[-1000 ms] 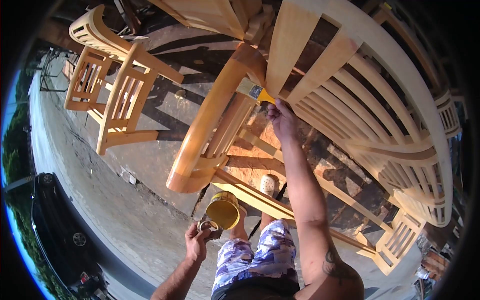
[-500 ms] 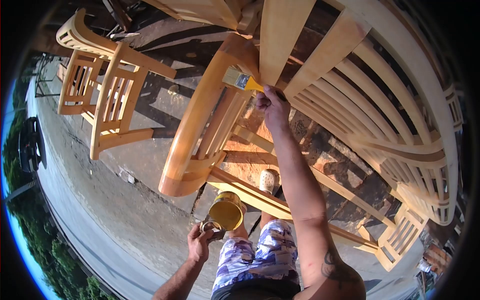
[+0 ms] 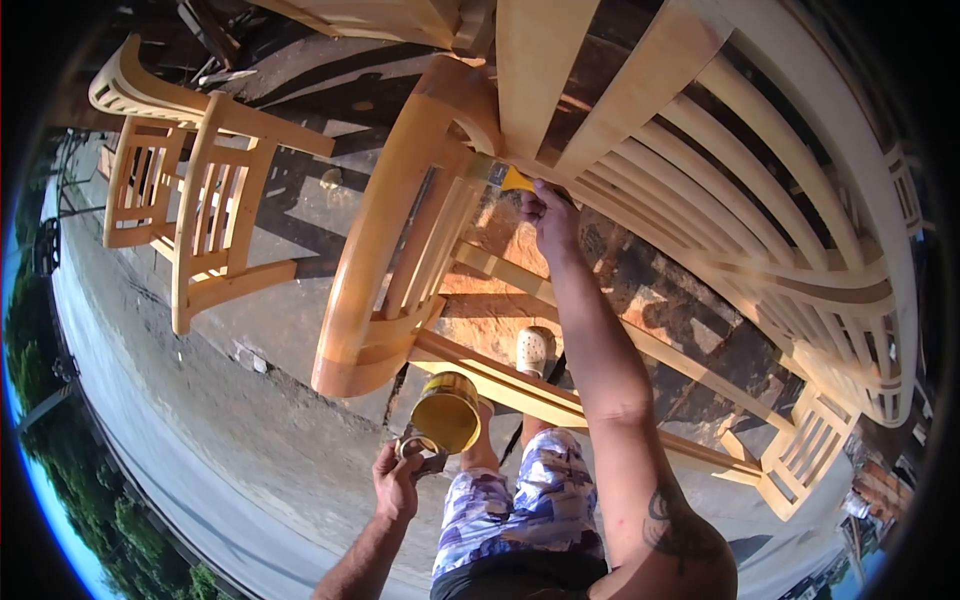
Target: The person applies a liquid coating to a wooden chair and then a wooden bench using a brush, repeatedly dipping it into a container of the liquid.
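Observation:
A paintbrush (image 3: 515, 179) with a yellow handle is pinched in my right hand (image 3: 551, 215), its bristles against the inner side of the bench's arm end, near the top of the slats. The curved wooden armrest (image 3: 352, 290) looks darker and glossier than the pale backrest slats (image 3: 690, 150). Below the armrest, my left hand (image 3: 396, 480) is closed on the handle of a yellow can (image 3: 447, 412), which is tilted with its open mouth facing up toward me. What is inside looks amber.
Another pale wooden bench (image 3: 205, 190) stands at the upper left. A lower rail (image 3: 500, 385) of the bench runs in front of my legs, with a light clog (image 3: 532, 350) beyond it. Debris (image 3: 875, 490) lies at the lower right.
The brush has moved off the armrest's top surface to the inner side, slightly right and down. My left hand still holds the can. The whole view has shifted a little.

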Demonstrator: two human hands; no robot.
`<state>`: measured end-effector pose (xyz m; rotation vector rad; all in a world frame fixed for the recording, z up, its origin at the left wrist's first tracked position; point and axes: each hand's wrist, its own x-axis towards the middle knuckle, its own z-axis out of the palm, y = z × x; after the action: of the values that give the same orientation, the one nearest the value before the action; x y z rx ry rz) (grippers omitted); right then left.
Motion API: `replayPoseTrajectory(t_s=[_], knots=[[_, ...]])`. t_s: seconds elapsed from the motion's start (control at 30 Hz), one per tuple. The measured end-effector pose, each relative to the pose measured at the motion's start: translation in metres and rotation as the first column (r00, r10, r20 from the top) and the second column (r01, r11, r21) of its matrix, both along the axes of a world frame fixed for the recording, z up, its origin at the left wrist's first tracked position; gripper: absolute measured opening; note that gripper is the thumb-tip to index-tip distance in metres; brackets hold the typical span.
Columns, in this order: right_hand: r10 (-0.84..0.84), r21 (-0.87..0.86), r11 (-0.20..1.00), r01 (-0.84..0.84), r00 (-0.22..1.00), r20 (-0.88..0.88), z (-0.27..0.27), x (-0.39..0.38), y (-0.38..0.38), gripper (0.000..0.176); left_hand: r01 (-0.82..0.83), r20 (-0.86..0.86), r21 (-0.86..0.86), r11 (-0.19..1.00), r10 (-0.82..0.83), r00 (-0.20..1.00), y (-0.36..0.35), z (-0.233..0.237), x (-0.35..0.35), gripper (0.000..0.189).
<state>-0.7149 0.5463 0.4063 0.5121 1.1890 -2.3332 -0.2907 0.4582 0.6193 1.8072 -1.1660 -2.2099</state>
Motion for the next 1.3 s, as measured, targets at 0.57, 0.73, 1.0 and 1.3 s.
replayPoseTrajectory(t_s=[0.57,0.73,1.0,1.3], knots=[[-0.053,0.167,0.985,0.042,0.997,0.058,-0.034,0.008,-0.045,0.016,0.055,0.048,-0.009,0.998,-0.055,0.997,0.003,-0.023,0.005,0.028],[-0.077,0.170,0.983,0.066,0.995,0.060,-0.032,0.016,0.010,0.021,0.035,0.043,0.014,0.999,-0.035,0.998,0.006,-0.019,-0.003,0.027],[-0.019,0.299,0.954,0.009,0.999,0.031,-0.037,0.002,-0.058,0.015,0.055,0.020,0.003,0.998,-0.055,0.998,0.010,-0.024,-0.006,0.027],[0.007,0.142,0.990,0.015,0.989,-0.150,0.057,0.008,-0.050,0.016,0.046,0.009,0.031,0.998,-0.046,0.999,0.014,-0.020,-0.013,0.027]])
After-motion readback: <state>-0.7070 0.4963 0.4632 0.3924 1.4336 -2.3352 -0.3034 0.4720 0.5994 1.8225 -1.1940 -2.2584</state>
